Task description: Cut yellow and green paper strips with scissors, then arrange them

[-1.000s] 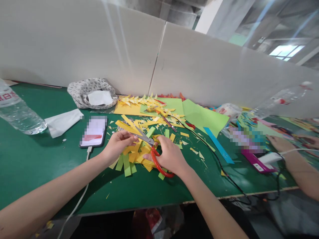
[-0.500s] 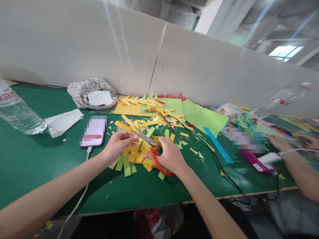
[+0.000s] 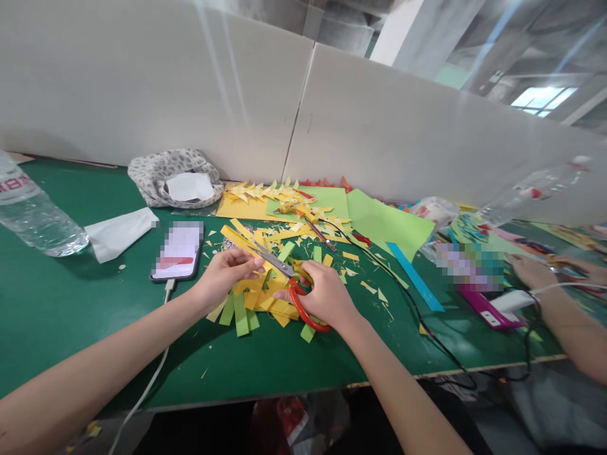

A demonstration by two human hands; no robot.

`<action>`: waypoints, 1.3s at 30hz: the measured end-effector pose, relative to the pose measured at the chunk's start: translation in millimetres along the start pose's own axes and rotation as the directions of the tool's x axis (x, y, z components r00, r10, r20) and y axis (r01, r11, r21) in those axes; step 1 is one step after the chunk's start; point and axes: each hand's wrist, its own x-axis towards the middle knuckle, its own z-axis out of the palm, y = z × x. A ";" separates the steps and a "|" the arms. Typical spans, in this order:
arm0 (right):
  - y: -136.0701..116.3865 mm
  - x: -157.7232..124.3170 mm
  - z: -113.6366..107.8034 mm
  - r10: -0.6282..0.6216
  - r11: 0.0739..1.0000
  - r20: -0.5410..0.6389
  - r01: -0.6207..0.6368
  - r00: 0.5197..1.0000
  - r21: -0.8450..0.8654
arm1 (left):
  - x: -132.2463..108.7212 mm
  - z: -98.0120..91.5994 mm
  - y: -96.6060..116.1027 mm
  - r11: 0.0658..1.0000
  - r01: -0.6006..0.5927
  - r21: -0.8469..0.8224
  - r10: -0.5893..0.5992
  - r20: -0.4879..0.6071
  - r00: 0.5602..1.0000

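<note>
My right hand (image 3: pixel 327 291) is closed round the handles of a pair of scissors (image 3: pixel 277 262), one handle red-orange, their blades pointing up and left. With its fingertips pinched together, my left hand (image 3: pixel 232 275) holds a yellow paper strip (image 3: pixel 232 238) beside the blades. Whether the blades touch the strip is hard to tell. Beneath both hands lies a heap of yellow strips (image 3: pixel 253 297) and green strips (image 3: pixel 241 316), partly covered by my fingers. Small paper scraps (image 3: pixel 351 256) are scattered around the heap.
A phone (image 3: pixel 177 249) on a white cable lies left, near a water bottle (image 3: pixel 38 208). Behind the heap are a yellow glue gun (image 3: pixel 303 212), its black cord crossing the table, and green paper sheets (image 3: pixel 389 221). Another person's hands (image 3: pixel 531 275) work at right beside a purple object (image 3: pixel 488 309).
The scissor blades have shifted slightly against the yellow strip, and the strip's end has moved a little. Both my hands stay almost in place. At right, the other person's hands have shifted slightly.
</note>
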 end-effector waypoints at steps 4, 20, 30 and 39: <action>3.2 0.3 2.3 -0.005 1.000 -0.020 0.006 1.000 0.015 | -0.8 0.1 1.2 1.000 -0.001 0.007 0.001 0.015 1.000; -8.7 1.5 10.4 0.221 0.616 0.180 -0.280 0.959 0.737 | -7.7 10.9 -6.3 0.983 0.180 0.037 -0.182 0.073 0.981; -7.0 1.7 13.2 0.226 0.601 0.185 -0.286 0.956 0.746 | -5.1 7.2 -0.9 0.993 0.118 0.016 -0.118 0.044 0.992; -6.2 -2.7 2.2 0.190 0.981 0.083 -0.192 0.978 0.020 | -1.9 1.1 0.1 0.999 0.036 0.000 -0.036 -0.013 0.999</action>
